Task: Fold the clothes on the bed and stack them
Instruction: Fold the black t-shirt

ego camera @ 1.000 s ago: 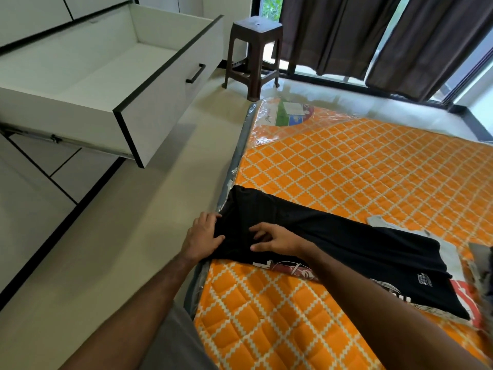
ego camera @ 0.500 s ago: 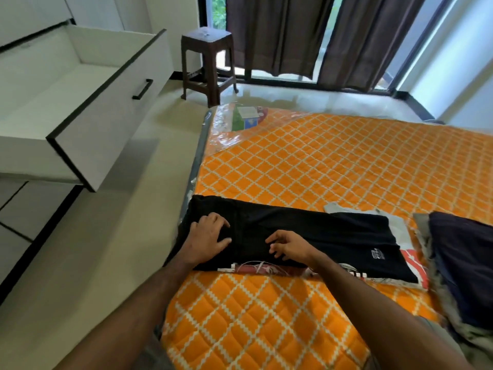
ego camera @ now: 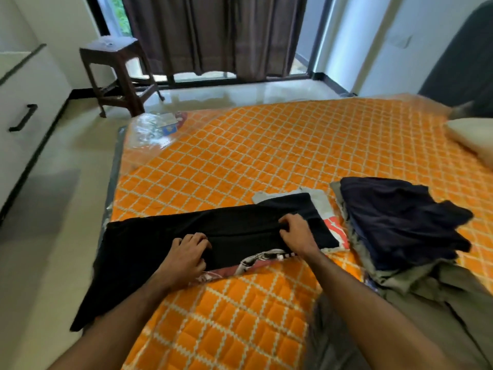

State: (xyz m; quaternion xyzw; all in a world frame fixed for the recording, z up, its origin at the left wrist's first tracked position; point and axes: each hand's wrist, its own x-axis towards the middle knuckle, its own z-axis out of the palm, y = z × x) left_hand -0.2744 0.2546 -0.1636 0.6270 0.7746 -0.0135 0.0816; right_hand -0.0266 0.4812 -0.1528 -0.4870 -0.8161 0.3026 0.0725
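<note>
A long black garment [ego camera: 240, 231] lies across the near left part of the orange quilted bed [ego camera: 266, 156], its left end hanging over the bed's edge. It covers a printed white and red shirt [ego camera: 330, 225] whose edges show beneath it. My left hand [ego camera: 186, 255] grips the black cloth near its middle with curled fingers. My right hand [ego camera: 296, 233] pinches a fold of the same cloth further right. A heap of unfolded clothes, dark navy on top [ego camera: 400, 220] and olive below [ego camera: 426, 284], sits at the right.
A brown stool [ego camera: 117, 76] stands on the floor by the curtained window. A white cabinet with a black handle [ego camera: 22, 117] lines the left wall. A pale pillow [ego camera: 472, 134] lies at the bed's far right. Glossy plastic wrap [ego camera: 154, 129] covers the bed's far left corner.
The view has swung right, so the open drawer left the frame and the heap came in. Both hands have moved right along the black garment and now grip its cloth.
</note>
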